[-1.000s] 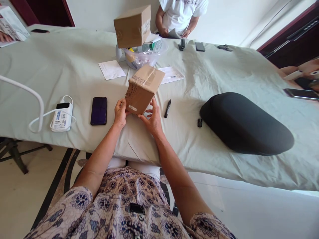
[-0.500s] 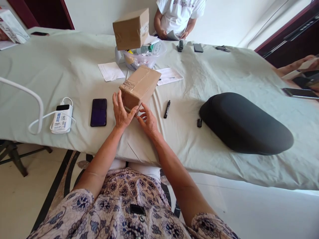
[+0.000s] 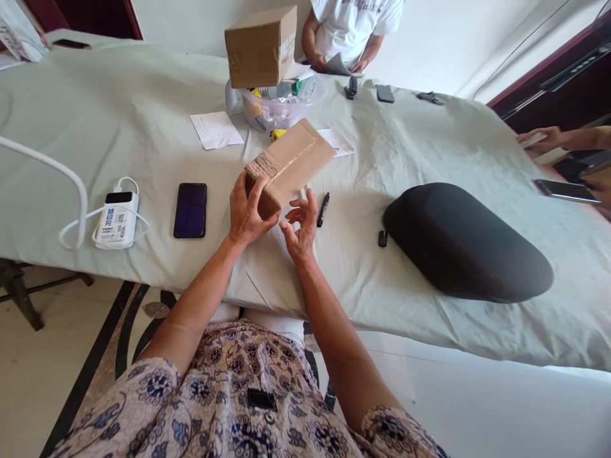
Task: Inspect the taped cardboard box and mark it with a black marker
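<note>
A taped brown cardboard box [image 3: 292, 162] is tilted up off the grey-green tablecloth [image 3: 119, 127], its taped top facing me. My left hand [image 3: 248, 213] is wrapped round its near left corner and holds it. Just right of that corner hovers my right hand [image 3: 300, 229], fingers spread and curled, fingertips close to the box but holding nothing. A black marker [image 3: 323, 208] lies right beside my right hand.
A dark phone [image 3: 190, 210] and a white power bank [image 3: 116, 219] with cable lie left. A large black case [image 3: 465, 245] and small black cap [image 3: 382, 238] sit right. Behind: a clear bowl [image 3: 279, 105], second box [image 3: 261, 46], paper slips, a person in white; another person's hands at right edge.
The box has been turned and tipped further, its top now facing me. My left hand shifted to grip its near corner; my right hand came off the box and opened.
</note>
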`<state>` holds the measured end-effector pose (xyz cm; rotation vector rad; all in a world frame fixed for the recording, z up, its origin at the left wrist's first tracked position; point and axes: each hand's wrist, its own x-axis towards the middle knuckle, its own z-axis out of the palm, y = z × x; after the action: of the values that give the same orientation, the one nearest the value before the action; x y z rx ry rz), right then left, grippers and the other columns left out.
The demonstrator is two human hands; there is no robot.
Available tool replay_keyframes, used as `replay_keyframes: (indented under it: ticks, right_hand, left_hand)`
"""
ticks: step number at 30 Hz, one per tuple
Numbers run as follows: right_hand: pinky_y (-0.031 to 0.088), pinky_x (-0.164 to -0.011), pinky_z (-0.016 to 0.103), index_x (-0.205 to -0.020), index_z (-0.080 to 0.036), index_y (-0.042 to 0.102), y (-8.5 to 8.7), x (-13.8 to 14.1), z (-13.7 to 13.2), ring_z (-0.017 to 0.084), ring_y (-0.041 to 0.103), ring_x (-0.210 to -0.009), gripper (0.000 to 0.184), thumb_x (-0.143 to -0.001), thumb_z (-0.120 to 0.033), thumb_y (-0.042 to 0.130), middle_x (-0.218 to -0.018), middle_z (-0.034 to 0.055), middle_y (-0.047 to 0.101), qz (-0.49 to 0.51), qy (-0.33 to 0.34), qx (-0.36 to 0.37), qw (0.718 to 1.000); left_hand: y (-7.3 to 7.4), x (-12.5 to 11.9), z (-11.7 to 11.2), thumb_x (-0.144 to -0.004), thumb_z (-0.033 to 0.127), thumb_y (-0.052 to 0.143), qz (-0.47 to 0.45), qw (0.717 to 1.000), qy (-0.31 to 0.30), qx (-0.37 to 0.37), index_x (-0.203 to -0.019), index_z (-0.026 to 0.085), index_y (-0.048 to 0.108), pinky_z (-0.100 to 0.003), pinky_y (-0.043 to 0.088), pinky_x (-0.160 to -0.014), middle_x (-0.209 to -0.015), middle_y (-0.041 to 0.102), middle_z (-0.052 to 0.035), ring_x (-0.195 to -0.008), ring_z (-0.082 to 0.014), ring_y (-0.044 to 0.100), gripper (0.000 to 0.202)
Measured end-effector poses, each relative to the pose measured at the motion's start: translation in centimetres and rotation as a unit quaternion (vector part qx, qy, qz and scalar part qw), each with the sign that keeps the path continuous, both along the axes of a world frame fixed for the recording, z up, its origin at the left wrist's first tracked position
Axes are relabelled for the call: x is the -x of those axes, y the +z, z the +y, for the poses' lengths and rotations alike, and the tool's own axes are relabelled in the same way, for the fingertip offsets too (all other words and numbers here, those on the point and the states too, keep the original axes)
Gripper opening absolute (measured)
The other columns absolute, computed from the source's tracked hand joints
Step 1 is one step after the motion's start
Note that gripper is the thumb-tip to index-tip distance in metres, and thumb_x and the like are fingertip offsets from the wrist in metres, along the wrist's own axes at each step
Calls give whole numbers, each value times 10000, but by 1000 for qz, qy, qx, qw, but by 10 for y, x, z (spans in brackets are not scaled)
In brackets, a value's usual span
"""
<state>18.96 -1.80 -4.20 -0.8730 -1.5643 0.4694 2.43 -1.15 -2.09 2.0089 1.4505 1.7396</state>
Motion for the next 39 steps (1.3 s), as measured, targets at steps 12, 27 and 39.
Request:
replay_keyframes:
  ticks: [12, 27, 39]
  right_hand:
    - [511, -662, 312, -1504, -272, 420, 3, -18, 19, 165, 550, -653, 778, -900, -718, 621, -755, -38, 516, 124, -128, 27, 984]
    - [289, -470, 224, -703, -259, 312, 13, -46, 18, 116, 294, -531, 672, -871, -890, 470, -649, -69, 262, 205, -167, 87, 960]
    - [418, -582, 230, -768, -237, 456, 14, -32, 17, 104, 449, -607, 650, -807, -871, 598, -678, -60, 416, 198, -95, 120, 968]
  left_hand:
    - [14, 35, -11, -548, 654, 922, 4, 994, -112, 6, -1277, 262, 675, -580, 396, -1208, -1514, 533, -161, -1445, -456, 479, 864]
    - [15, 63, -8, -594, 681, 906, -155, 947, -260, 104, -1438, 339, 593, -593, 283, -1300, -1578, 529, -94, -1541, -413, 392, 963]
    - [9, 57, 1, -785, 767, 740, -186, 961, -185, 91, -1565, 333, 413, -499, 315, -1311, -1656, 429, -97, -1555, -339, 400, 950]
